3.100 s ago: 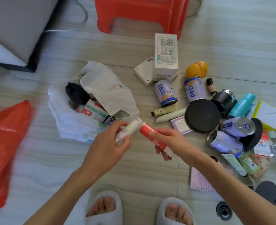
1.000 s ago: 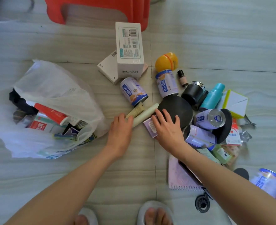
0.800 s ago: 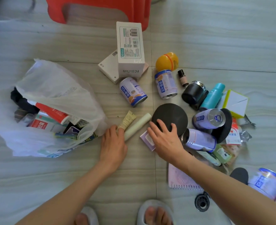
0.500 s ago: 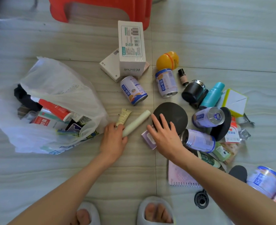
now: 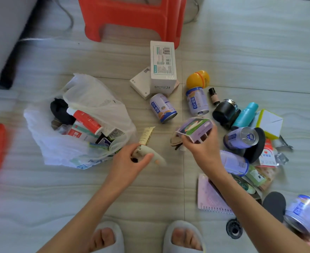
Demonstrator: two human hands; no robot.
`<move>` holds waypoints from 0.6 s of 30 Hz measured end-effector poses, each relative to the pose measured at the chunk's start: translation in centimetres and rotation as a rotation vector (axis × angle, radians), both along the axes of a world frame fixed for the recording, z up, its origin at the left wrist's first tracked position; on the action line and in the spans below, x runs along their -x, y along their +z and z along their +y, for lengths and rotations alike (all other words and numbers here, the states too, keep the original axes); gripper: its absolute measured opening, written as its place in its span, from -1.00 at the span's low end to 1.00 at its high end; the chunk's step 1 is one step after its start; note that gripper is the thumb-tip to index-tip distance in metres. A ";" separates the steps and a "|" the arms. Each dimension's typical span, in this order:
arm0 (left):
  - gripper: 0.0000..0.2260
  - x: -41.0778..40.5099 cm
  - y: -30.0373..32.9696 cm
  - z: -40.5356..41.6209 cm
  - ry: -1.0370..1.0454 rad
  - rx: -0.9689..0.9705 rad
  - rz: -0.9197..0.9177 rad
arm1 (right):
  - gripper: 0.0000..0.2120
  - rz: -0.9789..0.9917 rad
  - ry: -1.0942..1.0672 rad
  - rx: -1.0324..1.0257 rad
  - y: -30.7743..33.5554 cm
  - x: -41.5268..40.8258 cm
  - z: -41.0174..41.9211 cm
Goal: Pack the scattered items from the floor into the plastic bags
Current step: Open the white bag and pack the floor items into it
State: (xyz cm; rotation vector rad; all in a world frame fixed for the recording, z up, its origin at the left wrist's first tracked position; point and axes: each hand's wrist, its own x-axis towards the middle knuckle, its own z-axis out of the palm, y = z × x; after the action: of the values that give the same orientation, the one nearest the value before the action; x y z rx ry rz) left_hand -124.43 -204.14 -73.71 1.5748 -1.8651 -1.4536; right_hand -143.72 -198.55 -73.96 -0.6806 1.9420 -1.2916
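A red tube (image 5: 87, 121) is held in the white bag (image 5: 77, 125) at nine o'clock. Since before, tubes (image 5: 146, 136) have been gripped by the left hand (image 5: 130, 161), a purple box (image 5: 196, 127) by the right hand (image 5: 203, 148), both lifted.

A barcode shows on the tall white box (image 5: 163, 66); its other print is too blurred to read

Left hand (image 5: 132, 159) and right hand (image 5: 201, 145) each curl, gripping something.
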 end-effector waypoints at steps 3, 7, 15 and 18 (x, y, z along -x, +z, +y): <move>-0.91 -1.2 2.5 0.0 0.135 -0.055 0.099 | -0.41 -0.140 -0.116 0.074 2.4 -1.0 -0.8; -0.94 -4.2 5.3 -0.5 0.431 -0.155 0.321 | -0.32 -0.282 -0.174 0.153 5.3 -2.1 -1.7; -0.70 -12.9 7.7 -2.3 0.705 -0.165 0.613 | -0.49 -0.755 0.065 0.422 11.1 -5.3 -5.6; -0.86 -14.5 7.3 -3.4 0.877 -0.131 0.599 | -0.31 -0.873 0.237 0.426 11.9 -7.9 -8.3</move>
State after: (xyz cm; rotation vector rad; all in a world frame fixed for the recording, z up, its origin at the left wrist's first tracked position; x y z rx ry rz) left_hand -109.92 -207.55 -66.37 1.4749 -0.6195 -1.3831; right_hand -135.85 -206.86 -62.06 -0.4094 0.8730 -1.5180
